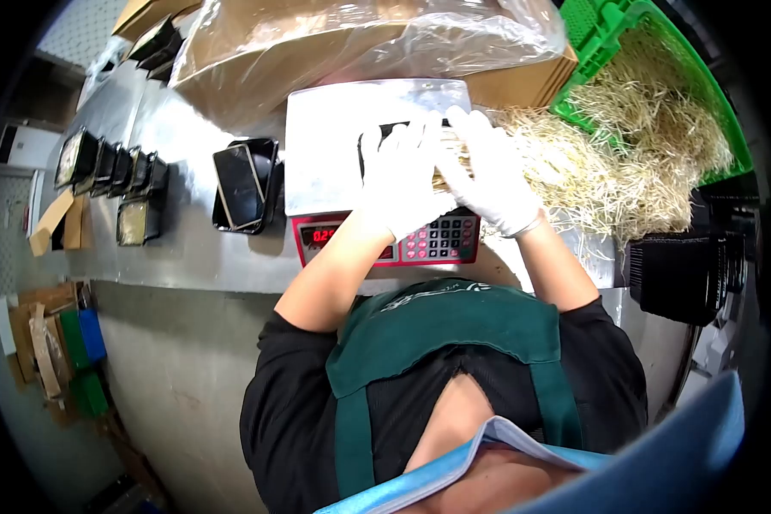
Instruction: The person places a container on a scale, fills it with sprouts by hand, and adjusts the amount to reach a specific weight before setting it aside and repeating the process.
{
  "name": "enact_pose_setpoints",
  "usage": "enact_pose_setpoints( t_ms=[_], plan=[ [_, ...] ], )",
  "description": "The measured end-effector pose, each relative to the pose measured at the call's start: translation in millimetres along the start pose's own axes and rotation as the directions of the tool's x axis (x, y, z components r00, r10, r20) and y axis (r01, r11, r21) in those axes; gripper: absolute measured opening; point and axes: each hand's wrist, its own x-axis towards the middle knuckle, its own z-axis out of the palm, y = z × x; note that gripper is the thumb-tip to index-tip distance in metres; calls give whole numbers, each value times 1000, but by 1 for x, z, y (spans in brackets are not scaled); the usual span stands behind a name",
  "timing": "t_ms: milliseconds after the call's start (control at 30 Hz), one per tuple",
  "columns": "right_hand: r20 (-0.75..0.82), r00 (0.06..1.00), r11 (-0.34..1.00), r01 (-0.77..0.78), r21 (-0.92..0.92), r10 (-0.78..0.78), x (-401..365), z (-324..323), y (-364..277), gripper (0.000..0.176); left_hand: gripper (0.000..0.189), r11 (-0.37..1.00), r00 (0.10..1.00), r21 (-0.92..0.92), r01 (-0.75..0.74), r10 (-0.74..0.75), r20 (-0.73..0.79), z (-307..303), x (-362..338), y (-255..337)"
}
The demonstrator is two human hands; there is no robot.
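Both my hands wear white gloves, overexposed in the bright light. My left hand [405,176] lies with stretched fingers over the left part of a black tray [368,141]. My right hand [494,176] rests over the tray's right side, fingers extended and tilted toward the left. Between the hands, pale bean sprouts [456,154] show in the tray, which sits on the metal platform of a red scale [325,163]. The hands hide most of the tray. Part of the scale's lit red display [323,236] is visible.
A heap of bean sprouts [608,171] spills from a tipped green crate [737,128] on the right. Left of the scale, a phone [239,186] lies on black trays [272,163]. Several filled trays [133,223] stand farther left. A plastic-lined carton [257,73] is behind.
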Motion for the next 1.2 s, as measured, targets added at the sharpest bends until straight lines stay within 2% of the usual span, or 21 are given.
enact_pose_setpoints(
  t_ms=[67,133,167,267,367,400,433,533,567,633,667,700,733,767,800,833,967,1067,1100,1167,1200],
  plan=[
    [-35,997,992,62,-112,-66,1,7,1,52,91,999,1000,-20,29,-30,-5,13,3,1],
    [317,930,946,-255,199,184,14,6,-2,46,88,995,994,-25,93,-94,-46,22,8,-3],
    [311,931,946,-259,197,190,15,11,1,46,88,996,995,-22,86,-87,-45,23,11,-7],
    [333,942,999,-37,-9,38,27,14,6,36,83,992,987,-108,68,-52,149,-6,26,-10],
    [136,990,999,45,4,-46,18,5,-4,40,80,998,1000,-58,0,0,4,-7,18,-9],
    [197,979,995,-59,77,43,16,-1,-8,48,81,998,994,37,-44,47,-94,4,16,-12],
    [247,968,999,-28,-35,36,11,0,-3,58,83,999,992,21,-47,49,-120,5,13,-12],
    [325,944,998,-56,-37,65,26,-28,-1,71,91,998,991,20,-54,56,-122,3,13,-11],
    [318,947,992,80,-95,-45,36,-33,8,70,94,999,994,6,-42,42,-97,1,13,-10],
    [399,917,990,-38,138,-20,68,-45,30,64,101,998,996,-47,-41,37,-77,-2,12,-10],
    [311,950,992,-3,127,-37,83,-38,49,53,101,996,998,-89,-31,26,-58,-5,14,-9],
    [330,942,987,-104,122,58,110,-37,64,42,102,991,999,-131,-18,14,-36,-8,15,-8],
    [379,917,936,-238,261,127,139,-20,94,36,103,993,999,-113,-15,12,-30,-10,14,-8],
    [296,917,950,-302,81,267,168,-13,111,34,104,995,1000,-94,-12,9,-28,-10,15,-8],
    [345,902,962,-273,-15,261,203,5,146,33,105,994,1000,-110,-8,6,-17,-13,17,-8],
    [252,938,971,-222,-84,237,221,32,181,30,107,992,1000,-124,-15,12,-23,-9,17,-9],
    [599,731,877,2,-481,327,274,131,301,41,107,988,1000,-154,-20,17,-19,-9,21,-13],
    [550,768,883,-42,-468,327,260,174,319,50,90,992,999,-120,39,-43,-29,-6,25,-13],
    [590,714,805,64,-590,376,260,183,312,40,90,992,998,-116,58,-62,-29,-1,26,-16],
    [721,627,806,242,-540,295,263,186,304,29,91,998,998,-51,28,-31,-47,6,24,-18],
    [645,706,836,138,-531,293,263,175,294,25,91,992,998,-120,44,-49,-44,-6,28,-14]
  ],
)
